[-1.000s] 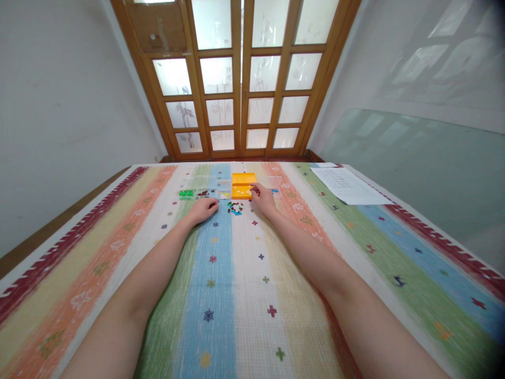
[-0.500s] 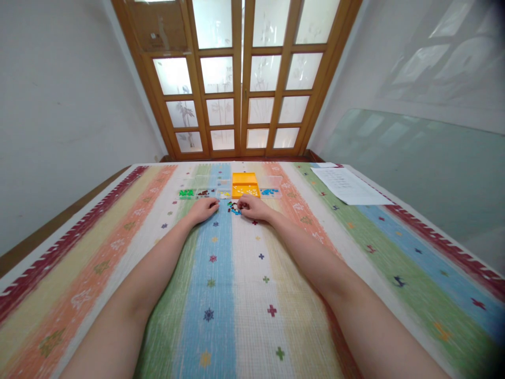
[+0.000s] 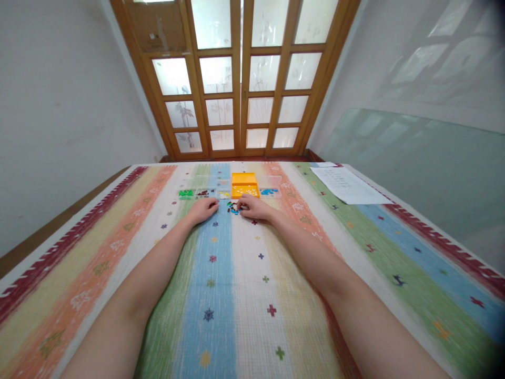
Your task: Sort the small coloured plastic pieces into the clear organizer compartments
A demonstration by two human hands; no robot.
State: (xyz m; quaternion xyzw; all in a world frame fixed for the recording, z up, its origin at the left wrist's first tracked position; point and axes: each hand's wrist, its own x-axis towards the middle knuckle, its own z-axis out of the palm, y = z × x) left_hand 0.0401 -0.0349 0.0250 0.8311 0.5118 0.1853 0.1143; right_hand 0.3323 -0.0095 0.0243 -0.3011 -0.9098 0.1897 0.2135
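A small mixed pile of pieces (image 3: 232, 208), blue, dark brown, green and white, lies on the striped tablecloth between my hands. My right hand (image 3: 252, 207) is at the pile's right side, its fingers bent and pinched down at the pieces; what they grip is too small to make out. To the left of the pile, my left hand (image 3: 204, 210) rests on the cloth with fingers curled, and no piece shows at its fingertips. Just beyond my hands stand an open yellow box (image 3: 244, 179) with white pieces in it and clear boxes with sorted pieces.
Clear compartments hold green pieces (image 3: 185, 193), brown pieces (image 3: 203, 193), yellow pieces (image 3: 224, 195) and blue pieces (image 3: 270, 192). Printed paper sheets (image 3: 349, 185) lie at the far right of the table. A glass panel (image 3: 418, 179) leans by the right wall.
My right hand's fingers have shifted slightly at the pile, and a little more of the pieces shows. My left hand stays in place.
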